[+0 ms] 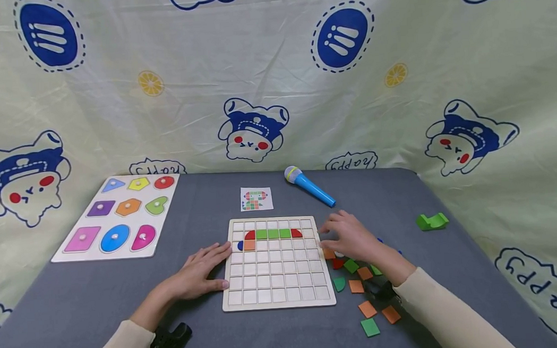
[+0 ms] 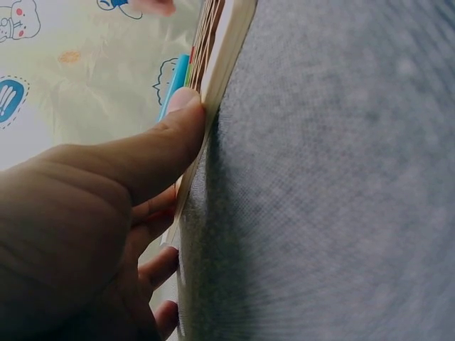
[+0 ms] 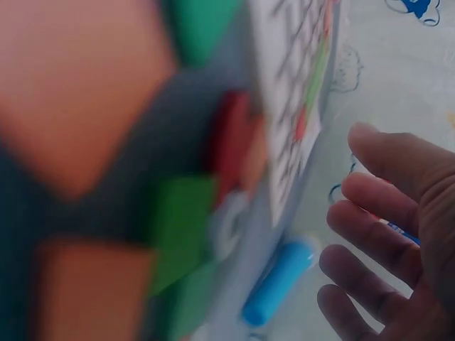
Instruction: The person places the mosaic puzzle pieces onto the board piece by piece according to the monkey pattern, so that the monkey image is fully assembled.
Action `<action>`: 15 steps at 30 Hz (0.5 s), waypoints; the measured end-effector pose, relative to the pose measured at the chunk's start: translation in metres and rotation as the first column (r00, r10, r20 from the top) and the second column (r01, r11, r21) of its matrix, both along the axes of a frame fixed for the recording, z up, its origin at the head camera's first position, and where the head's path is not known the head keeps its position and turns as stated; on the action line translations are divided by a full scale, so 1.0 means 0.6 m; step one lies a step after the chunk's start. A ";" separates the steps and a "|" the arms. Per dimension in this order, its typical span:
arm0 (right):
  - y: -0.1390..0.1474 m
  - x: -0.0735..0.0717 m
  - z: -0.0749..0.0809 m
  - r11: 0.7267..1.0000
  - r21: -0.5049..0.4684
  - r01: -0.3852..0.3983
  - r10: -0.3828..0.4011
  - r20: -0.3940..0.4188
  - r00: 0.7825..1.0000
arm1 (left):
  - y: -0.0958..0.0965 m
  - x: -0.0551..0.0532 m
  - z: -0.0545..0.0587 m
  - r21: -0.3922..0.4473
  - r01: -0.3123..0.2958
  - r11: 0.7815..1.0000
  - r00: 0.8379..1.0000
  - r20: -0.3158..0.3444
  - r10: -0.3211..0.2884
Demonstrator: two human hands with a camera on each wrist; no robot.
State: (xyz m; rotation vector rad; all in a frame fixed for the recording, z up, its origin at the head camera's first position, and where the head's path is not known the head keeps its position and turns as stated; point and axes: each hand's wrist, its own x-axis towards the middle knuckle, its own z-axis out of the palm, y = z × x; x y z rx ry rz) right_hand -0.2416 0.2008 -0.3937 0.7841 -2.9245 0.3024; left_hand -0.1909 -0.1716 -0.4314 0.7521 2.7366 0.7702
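Observation:
A wooden grid board (image 1: 276,270) lies in front of me with several coloured tiles in its upper rows: a row of green tiles (image 1: 273,234) between two red rounded ones, with an orange tile (image 1: 249,245) and a blue rounded tile (image 1: 240,246) below its left end. My left hand (image 1: 199,272) rests at the board's left edge, fingers spread and thumb against the rim (image 2: 213,78). Just past the right edge, my right hand (image 1: 346,236) hovers over loose tiles with its fingers loosely bent. The right wrist view shows nothing between that thumb and the fingers (image 3: 377,227).
Loose orange, green and red tiles (image 1: 356,286) are scattered right of the board, partly hidden under the right forearm. Behind the board lie a small pattern card (image 1: 257,206) and a blue toy microphone (image 1: 314,189). A shape puzzle (image 1: 118,218) stands left; a green block (image 1: 432,221) sits far right.

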 end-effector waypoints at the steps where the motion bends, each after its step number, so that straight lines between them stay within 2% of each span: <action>1: 0.007 0.002 -0.004 1.000 0.004 0.003 -0.003 0.008 1.000 | 0.000 0.000 0.000 0.000 0.000 1.000 1.000 0.000 0.000; 8: 0.047 0.007 -0.026 0.999 0.039 0.022 -0.022 0.001 1.000 | 0.001 0.000 -0.001 0.003 0.004 1.000 1.000 -0.001 -0.004; 15: 0.064 0.013 -0.033 0.996 0.079 0.050 -0.051 0.002 0.999 | 0.001 0.000 -0.001 0.005 0.000 1.000 1.000 0.003 0.000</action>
